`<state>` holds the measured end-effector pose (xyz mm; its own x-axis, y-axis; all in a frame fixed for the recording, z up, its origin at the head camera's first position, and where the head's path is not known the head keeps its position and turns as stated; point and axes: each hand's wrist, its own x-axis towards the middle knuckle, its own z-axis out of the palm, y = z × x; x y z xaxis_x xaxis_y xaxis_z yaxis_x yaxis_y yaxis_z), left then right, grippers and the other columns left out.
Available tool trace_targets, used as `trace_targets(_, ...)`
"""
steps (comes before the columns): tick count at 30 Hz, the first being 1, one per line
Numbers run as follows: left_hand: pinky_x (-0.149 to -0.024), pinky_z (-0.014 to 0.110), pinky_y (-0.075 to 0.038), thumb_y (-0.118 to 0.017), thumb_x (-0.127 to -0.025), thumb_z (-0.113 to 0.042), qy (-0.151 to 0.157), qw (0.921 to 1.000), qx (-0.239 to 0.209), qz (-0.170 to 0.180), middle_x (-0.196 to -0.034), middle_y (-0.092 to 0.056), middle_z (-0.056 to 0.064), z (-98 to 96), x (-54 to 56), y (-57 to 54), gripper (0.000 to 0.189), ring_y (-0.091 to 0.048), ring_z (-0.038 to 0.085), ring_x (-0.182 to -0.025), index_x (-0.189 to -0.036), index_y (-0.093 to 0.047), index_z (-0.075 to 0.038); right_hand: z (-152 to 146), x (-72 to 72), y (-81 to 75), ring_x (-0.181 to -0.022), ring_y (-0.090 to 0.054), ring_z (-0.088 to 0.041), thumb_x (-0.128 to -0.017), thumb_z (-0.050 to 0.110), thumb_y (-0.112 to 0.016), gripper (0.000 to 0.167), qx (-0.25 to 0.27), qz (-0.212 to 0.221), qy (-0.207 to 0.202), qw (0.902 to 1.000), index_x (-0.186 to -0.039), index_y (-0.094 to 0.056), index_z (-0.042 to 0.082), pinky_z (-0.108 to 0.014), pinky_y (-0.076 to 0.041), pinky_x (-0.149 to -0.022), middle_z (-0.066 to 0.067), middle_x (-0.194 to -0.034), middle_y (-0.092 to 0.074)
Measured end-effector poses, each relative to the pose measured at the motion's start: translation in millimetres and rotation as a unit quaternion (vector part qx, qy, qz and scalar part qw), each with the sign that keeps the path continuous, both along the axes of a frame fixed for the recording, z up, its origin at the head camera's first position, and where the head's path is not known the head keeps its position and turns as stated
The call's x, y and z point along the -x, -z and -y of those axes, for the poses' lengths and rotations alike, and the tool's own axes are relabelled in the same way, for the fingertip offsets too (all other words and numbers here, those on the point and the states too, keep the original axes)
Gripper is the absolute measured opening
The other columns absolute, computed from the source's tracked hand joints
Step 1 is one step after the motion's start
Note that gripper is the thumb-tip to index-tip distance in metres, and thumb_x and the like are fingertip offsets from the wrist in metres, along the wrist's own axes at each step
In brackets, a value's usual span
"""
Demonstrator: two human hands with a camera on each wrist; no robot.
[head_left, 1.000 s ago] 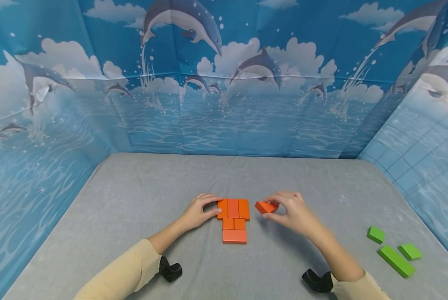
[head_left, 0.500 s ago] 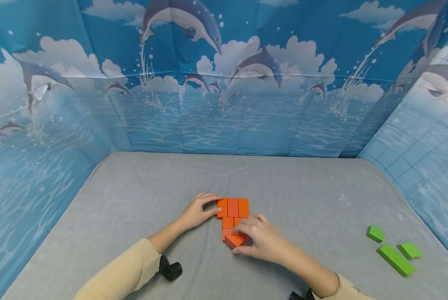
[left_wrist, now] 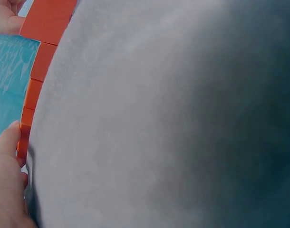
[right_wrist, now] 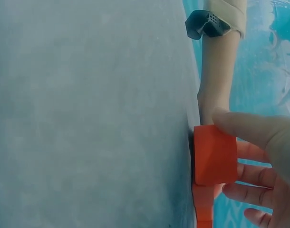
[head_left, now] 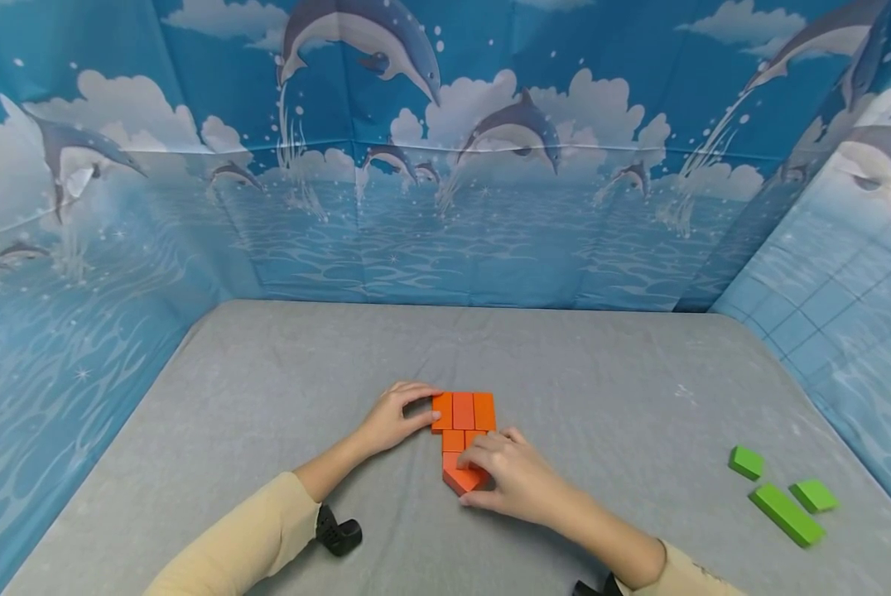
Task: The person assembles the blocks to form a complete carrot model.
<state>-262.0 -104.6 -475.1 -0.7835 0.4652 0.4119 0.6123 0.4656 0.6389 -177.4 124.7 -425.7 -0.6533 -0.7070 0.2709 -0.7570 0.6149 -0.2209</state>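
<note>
Triangular orange block [head_left: 462, 478] has shifted left against smooth rectangular blocks [head_left: 464, 411].

The orange wedge [head_left: 460, 480] (earlier off right) now abuts the nearest rectangular block [head_left: 450, 460].

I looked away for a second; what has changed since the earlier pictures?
The right hand carried the orange triangular block left and toward the person, to the near end of the orange block arrangement; it still grips that block. The left hand stayed at the far-left orange block; the three green blocks stayed put.
</note>
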Motion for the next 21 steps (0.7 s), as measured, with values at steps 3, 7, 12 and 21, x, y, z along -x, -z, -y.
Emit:
trace_targets(3, -0.094, 0.046, -0.038, -0.067, -0.084, -0.024, -0.001, 1.0000, 0.003, 0.003, -0.118, -0.060, 0.005, -0.1, 0.0, -0.3, 0.037, -0.049, 0.023, -0.111, -0.118, -0.063, -0.010, 0.6, 0.0, 0.8, -0.087, -0.056, -0.009, -0.072, 0.042, -0.074, 0.033, -0.005, -0.009, -0.001, 0.9999, -0.094, -0.066, 0.019, -0.037, -0.038, -0.082, 0.008, -0.092, -0.061)
trace_targets(7, -0.095, 0.045, -0.038, -0.067, -0.084, -0.025, -0.003, 1.0000, 0.005, 0.005, -0.118, -0.060, 0.005, -0.3, 0.6, 0.4, 0.037, -0.049, 0.023, -0.111, -0.117, -0.063, -0.011, 1.0, -0.4, 1.9, -0.088, -0.055, -0.009, -0.071, 0.043, -0.075, 0.034, -0.009, -0.017, 0.001, 0.9998, -0.094, -0.066, 0.019, -0.036, -0.038, -0.080, 0.008, -0.092, -0.061)
trace_targets(12, -0.096, 0.044, -0.037, -0.066, -0.084, -0.025, -0.003, 0.9999, 0.004, 0.015, -0.118, -0.060, 0.004, -0.9, 1.9, 1.4, 0.036, -0.049, 0.022, -0.112, -0.117, -0.063, -0.011, 0.6, -1.1, 2.6, -0.087, -0.055, -0.009, -0.070, 0.043, -0.076, 0.034, -0.010, -0.016, 0.007, 0.9998, -0.093, -0.065, 0.020, -0.035, -0.038, -0.080, 0.008, -0.092, -0.061)
trace_targets(21, -0.095, 0.047, -0.037, -0.067, -0.083, -0.019, -0.003, 0.9975, -0.053, 0.047, -0.124, -0.055, 0.006, -1.0, -4.0, -3.4, 0.042, -0.045, 0.024, -0.116, -0.123, -0.058, -0.008, -0.7, -1.2, 6.5, -0.083, -0.054, -0.007, -0.069, 0.042, -0.077, 0.035, -0.004, -0.016, 0.003, 0.9999, -0.092, -0.065, 0.020, -0.033, -0.037, -0.079, 0.010, -0.089, -0.060)
